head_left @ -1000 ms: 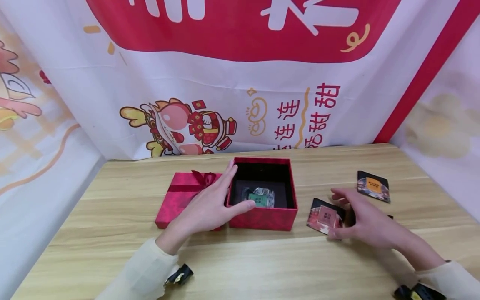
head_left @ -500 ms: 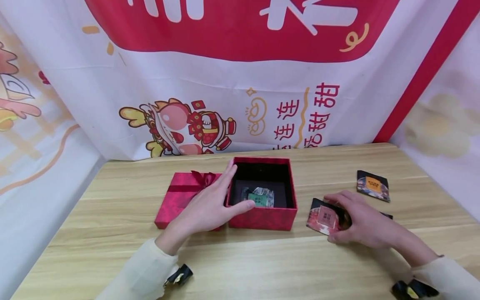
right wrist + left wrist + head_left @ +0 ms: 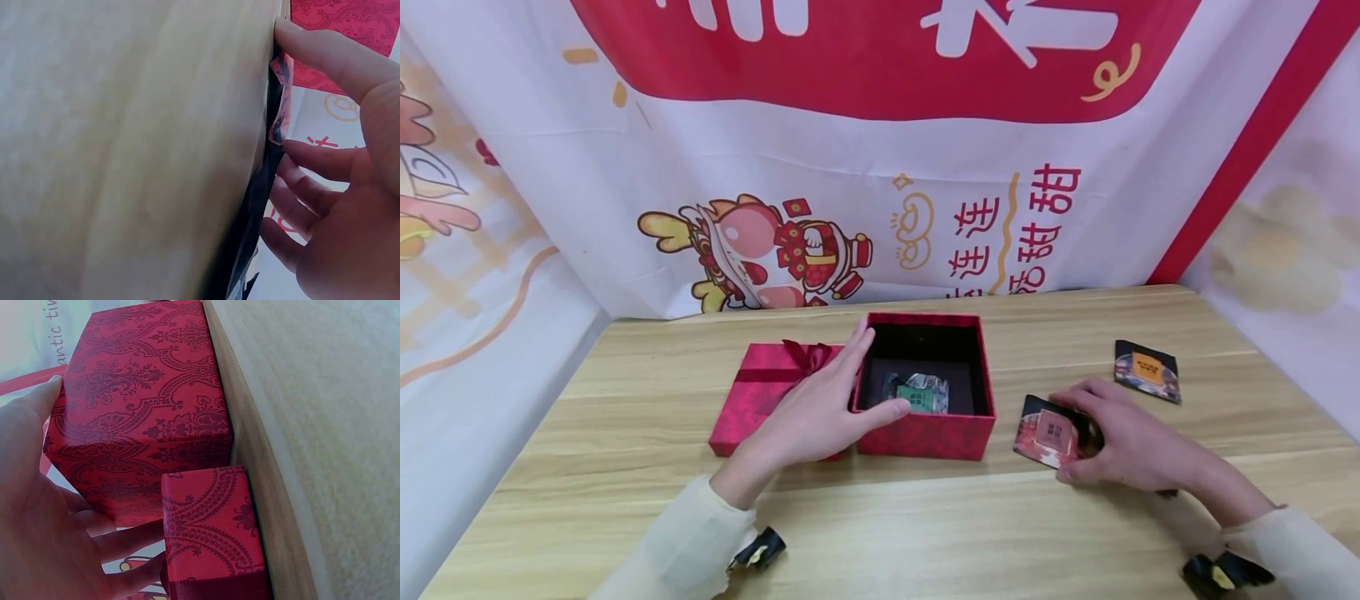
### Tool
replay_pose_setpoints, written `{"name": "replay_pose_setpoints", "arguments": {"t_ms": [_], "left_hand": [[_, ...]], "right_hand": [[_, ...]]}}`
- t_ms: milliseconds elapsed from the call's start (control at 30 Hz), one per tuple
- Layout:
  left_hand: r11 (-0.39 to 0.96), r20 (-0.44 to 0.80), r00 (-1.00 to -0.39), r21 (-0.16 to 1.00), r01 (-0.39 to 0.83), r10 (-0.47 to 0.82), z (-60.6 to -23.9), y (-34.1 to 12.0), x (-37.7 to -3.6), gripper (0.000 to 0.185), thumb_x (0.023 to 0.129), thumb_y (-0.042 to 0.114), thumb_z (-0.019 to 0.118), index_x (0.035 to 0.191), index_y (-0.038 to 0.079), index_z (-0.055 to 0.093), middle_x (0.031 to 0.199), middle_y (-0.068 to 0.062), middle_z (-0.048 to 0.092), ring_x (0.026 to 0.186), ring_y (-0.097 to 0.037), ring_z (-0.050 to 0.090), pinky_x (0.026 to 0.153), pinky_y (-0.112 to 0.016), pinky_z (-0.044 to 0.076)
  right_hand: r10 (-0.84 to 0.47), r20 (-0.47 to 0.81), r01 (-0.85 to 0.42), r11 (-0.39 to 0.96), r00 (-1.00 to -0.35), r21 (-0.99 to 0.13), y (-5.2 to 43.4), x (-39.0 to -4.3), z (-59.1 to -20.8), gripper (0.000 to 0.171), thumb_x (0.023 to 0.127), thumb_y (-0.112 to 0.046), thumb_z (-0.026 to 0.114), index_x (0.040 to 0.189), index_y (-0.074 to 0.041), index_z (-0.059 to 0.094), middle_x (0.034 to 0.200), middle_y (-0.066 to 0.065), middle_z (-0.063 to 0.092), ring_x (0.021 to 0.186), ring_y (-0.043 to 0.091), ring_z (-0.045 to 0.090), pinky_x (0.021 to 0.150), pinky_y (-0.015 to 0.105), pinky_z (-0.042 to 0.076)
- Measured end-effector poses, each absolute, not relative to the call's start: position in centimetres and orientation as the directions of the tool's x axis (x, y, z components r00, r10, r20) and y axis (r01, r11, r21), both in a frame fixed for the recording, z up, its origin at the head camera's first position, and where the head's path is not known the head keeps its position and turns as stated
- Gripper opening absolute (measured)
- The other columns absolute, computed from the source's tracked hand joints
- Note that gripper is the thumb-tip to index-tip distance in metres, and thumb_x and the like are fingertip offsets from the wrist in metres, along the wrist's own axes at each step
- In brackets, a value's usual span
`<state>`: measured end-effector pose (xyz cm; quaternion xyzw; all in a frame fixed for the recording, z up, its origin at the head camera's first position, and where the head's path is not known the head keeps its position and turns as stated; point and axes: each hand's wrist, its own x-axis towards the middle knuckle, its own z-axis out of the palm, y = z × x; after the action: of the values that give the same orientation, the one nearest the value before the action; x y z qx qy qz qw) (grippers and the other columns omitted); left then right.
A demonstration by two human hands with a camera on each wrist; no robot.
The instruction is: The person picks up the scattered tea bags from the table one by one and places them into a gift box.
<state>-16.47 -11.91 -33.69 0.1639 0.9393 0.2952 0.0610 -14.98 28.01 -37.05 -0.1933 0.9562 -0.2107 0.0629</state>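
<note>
Right hand point(image 3: 1131, 446) curls over a dark packet with a pink label point(image 3: 1051, 432), thumb at the near edge and fingers over the top, pinching it where it lies on the wooden table point(image 3: 925, 533) just right of the open red box point(image 3: 925, 437). In the right wrist view the packet's edge point(image 3: 279, 106) sits between thumb and fingers, barely raised off the wood. A grip this shallow on a slick foil edge could let the packet slide out or fold. More dark packaging lies under the palm (how many pieces I cannot tell) and could drag along. Left hand point(image 3: 823, 412) lies open against the box's left wall, thumb over the rim; if it eases off, the box could skid. Inside lies a green-labelled packet point(image 3: 921, 393). The ribboned lid point(image 3: 760, 387) lies beside the box, and an orange-labelled packet point(image 3: 1146, 371) lies well apart.
</note>
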Motion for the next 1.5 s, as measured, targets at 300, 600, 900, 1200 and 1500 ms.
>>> {"name": "replay_pose_setpoints", "arguments": {"t_ms": [300,600,900,1200,1500], "left_hand": [[0.772,-0.017,-0.939,0.574,0.272,0.343,-33.7,-11.9,-16.5,0.112,0.085,0.089,0.057,0.171,0.04,0.004,0.178,0.022,0.002,0.161,-0.026,0.036,0.117,-0.064,0.045],[0.767,-0.017,-0.938,0.581,0.271,0.345,-33.7,-11.9,-16.5,0.11,0.087,0.086,0.059,0.171,0.04,0.004,0.178,0.023,0.0,0.162,-0.025,0.033,0.12,-0.064,0.042],[0.767,-0.018,-0.938,0.582,0.271,0.345,-33.8,-11.9,-16.5,0.11,0.087,0.086,0.06,0.171,0.04,0.005,0.177,0.023,0.0,0.162,-0.025,0.032,0.12,-0.064,0.042],[0.768,-0.02,-0.938,0.581,0.271,0.346,-33.9,-11.9,-16.6,0.113,0.084,0.091,0.056,0.171,0.04,0.004,0.177,0.024,-0.001,0.162,-0.024,0.031,0.121,-0.064,0.042],[0.768,-0.022,-0.939,0.582,0.267,0.343,-33.9,-11.9,-16.6,0.113,0.085,0.09,0.057,0.171,0.04,0.004,0.177,0.024,0.0,0.162,-0.024,0.031,0.12,-0.063,0.042]], "right_hand": [[-0.406,-0.085,-0.321,0.82,-0.91,-0.475,28.0,-15.4,-36.9,0.091,0.073,-0.051,0.094,0.147,-0.011,0.059,0.143,0.014,0.053,0.126,0.032,0.051,0.105,0.065,0.049],[-0.416,-0.062,-0.346,0.821,-0.907,-0.454,28.4,-16.0,-36.9,0.083,0.075,-0.049,0.094,0.141,-0.01,0.063,0.14,0.015,0.056,0.119,0.028,0.058,0.103,0.058,0.051],[-0.421,-0.047,-0.364,0.831,-0.906,-0.421,28.5,-16.4,-36.7,0.072,0.076,-0.044,0.094,0.137,-0.015,0.068,0.131,0.008,0.061,0.115,0.023,0.058,0.1,0.051,0.052],[-0.383,-0.084,-0.33,0.872,-0.92,-0.362,28.5,-16.5,-36.1,0.091,0.07,-0.058,0.094,0.144,-0.015,0.064,0.14,0.013,0.058,0.122,0.031,0.055,0.1,0.063,0.052],[-0.387,-0.062,-0.34,0.866,-0.92,-0.366,29.7,-17.0,-36.6,0.089,0.068,-0.061,0.095,0.137,-0.012,0.066,0.141,0.015,0.059,0.125,0.036,0.053,0.1,0.066,0.049]]}}
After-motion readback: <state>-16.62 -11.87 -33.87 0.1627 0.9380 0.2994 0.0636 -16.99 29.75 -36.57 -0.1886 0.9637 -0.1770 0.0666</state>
